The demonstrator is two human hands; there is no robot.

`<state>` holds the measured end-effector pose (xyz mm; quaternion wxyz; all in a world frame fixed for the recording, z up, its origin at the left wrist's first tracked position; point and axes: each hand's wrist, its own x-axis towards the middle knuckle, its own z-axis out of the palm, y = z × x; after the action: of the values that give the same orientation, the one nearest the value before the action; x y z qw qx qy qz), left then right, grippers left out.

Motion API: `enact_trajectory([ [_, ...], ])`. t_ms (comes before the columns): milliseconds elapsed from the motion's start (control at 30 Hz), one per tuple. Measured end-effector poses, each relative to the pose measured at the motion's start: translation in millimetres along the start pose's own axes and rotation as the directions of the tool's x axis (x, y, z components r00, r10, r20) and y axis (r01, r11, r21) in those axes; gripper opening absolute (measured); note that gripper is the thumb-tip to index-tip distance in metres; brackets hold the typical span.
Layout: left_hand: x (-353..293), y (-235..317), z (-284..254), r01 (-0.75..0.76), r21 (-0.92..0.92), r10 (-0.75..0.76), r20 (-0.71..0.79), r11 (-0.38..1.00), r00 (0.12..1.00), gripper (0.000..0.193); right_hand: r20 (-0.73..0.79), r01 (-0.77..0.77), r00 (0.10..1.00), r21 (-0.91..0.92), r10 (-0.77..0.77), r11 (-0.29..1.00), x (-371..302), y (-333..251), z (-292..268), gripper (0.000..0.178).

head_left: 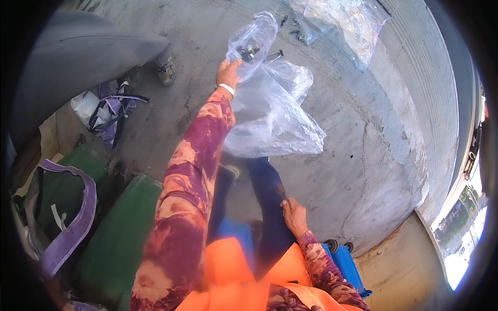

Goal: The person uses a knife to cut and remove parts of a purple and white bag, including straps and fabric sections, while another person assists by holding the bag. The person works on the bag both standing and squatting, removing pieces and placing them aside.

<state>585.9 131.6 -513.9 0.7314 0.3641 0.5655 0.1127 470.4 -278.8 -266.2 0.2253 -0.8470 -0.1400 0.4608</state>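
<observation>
My left hand (228, 75) reaches far out, its fingers closed on a clear plastic bag (277, 116). The bag spreads crumpled in front of my legs, over the concrete floor. At its far end, small dark metal pieces (250, 52) show through the film beside my fingertips. Whether that end belongs to the same sheet of plastic, I cannot tell. My right hand (294, 215) is held low near my right thigh, closed around a short, brown, blade-like tool (281, 192) that points up and away. Its handle is hidden in the fist.
Another clear plastic bag (340, 23) lies at the far right, with small dark bits (296, 35) nearby. Purple and black straps (111, 111) lie on the left, close to a grey-trousered leg (93, 57). Green bins (122, 241) and a purple strap loop (78, 228) stand near left; a blue wheeled bin (346, 264), right.
</observation>
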Motion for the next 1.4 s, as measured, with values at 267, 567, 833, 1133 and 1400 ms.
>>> enact_trajectory([
  [267,-339.0,35.1,-168.4,0.486,0.012,-0.483,-0.1,0.874,0.87,0.032,0.06,0.376,0.926,-0.094,-0.372,0.922,-34.3,-102.5,-61.0,0.035],
  [567,-601.1,205.8,-288.5,-0.047,0.054,0.062,-0.311,0.997,0.948,0.028,0.496,0.871,0.465,-0.107,-0.733,0.48,-2.5,-343.9,-91.9,0.023],
  [833,-799.3,242.5,-323.6,-0.525,0.159,0.432,-0.779,0.836,0.453,0.021,0.739,0.999,-0.043,0.027,-0.672,-0.033,-90.1,-457.4,-28.9,0.019],
  [1133,-910.9,351.0,-465.6,0.481,0.687,0.836,-0.401,0.545,-0.374,0.09,0.806,0.985,-0.161,0.166,-0.57,-0.044,-143.4,-441.3,8.5,0.021],
  [1400,-927.4,393.8,-599.9,0.417,0.433,0.437,-0.895,0.799,0.091,0.082,0.785,0.991,0.021,0.065,-0.619,0.116,-149.4,-439.2,27.7,0.019],
])
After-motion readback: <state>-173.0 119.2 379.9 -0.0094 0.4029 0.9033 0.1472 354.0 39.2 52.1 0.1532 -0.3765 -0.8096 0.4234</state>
